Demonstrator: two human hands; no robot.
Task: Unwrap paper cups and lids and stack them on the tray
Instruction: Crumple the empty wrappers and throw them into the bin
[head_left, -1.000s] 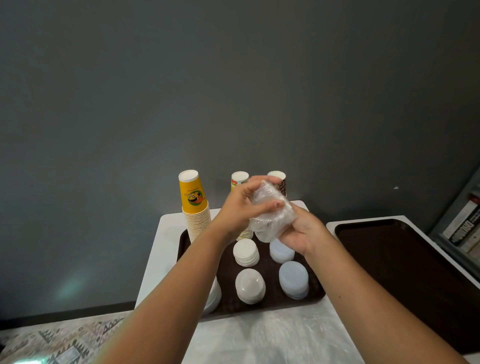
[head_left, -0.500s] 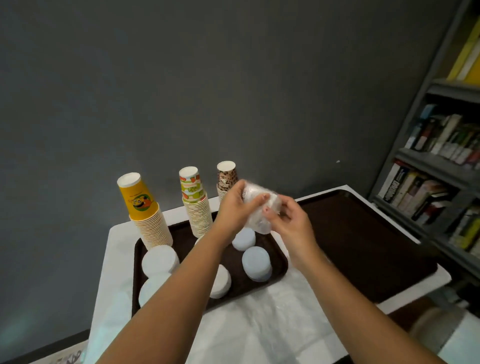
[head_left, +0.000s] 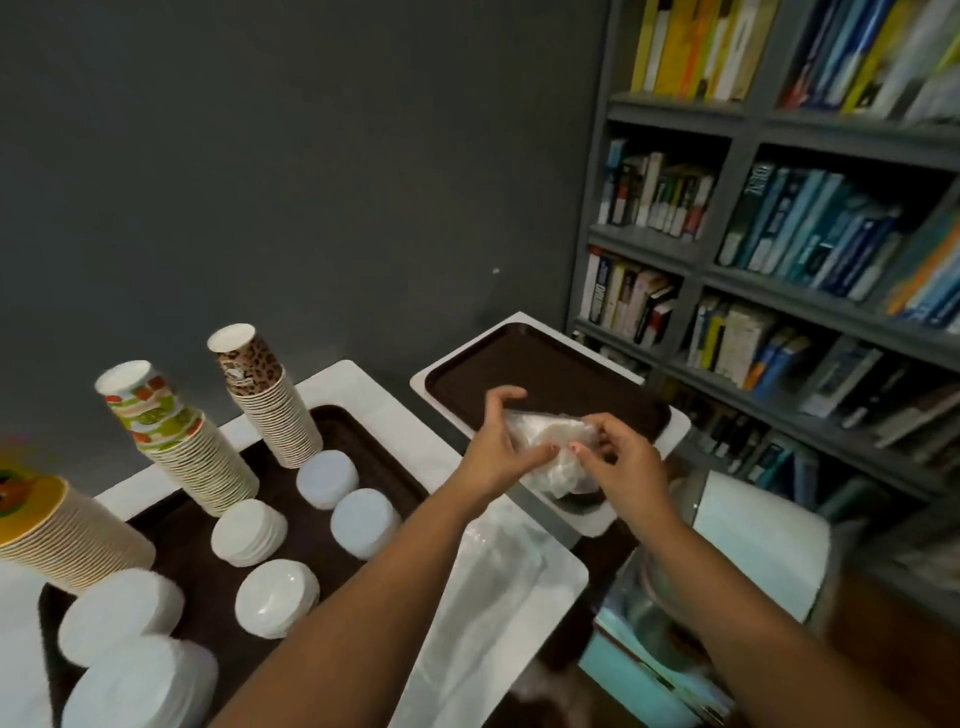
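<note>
Wrapper Pinched Between Both Hands Over the Second Tray

Plastic wrapper (head_left: 553, 457), clear and crumpled, is sitting between the two hands, above the near end of the bare brown tray (head_left: 550, 374) on the right-hand bench (head_left: 592, 525). The left hand (head_left: 496, 447) is gripping it from the left: the thumb and one finger are pressing into the film while the upper fingers (head_left: 501, 397) are curling open above it. The right hand (head_left: 621, 460) is pinching the wrapper's right side, its fingertips bunched together on the plastic. Whether anything is inside the film cannot be told; it is blurred.

Left of the fingers, well apart from them, a second brown tray (head_left: 363, 447) is carrying the unwrapped goods. Along its far side three stacks of upside-down cups are leaning: a leopard-print stack (head_left: 270, 395), a green and orange patterned stack (head_left: 176, 441), and a yellow stack (head_left: 57, 525) cut by the frame's edge. Nearer than the cups, piles of white lids (head_left: 363, 522) are sitting on the tray in rows, some small and some larger.

Below the fingers, under the left forearm, a sheet of clear plastic (head_left: 488, 587) is lying flat on the white bench. Right of and behind the fingers, a grey bookshelf (head_left: 737, 135) full of books is filling the wall.
</note>
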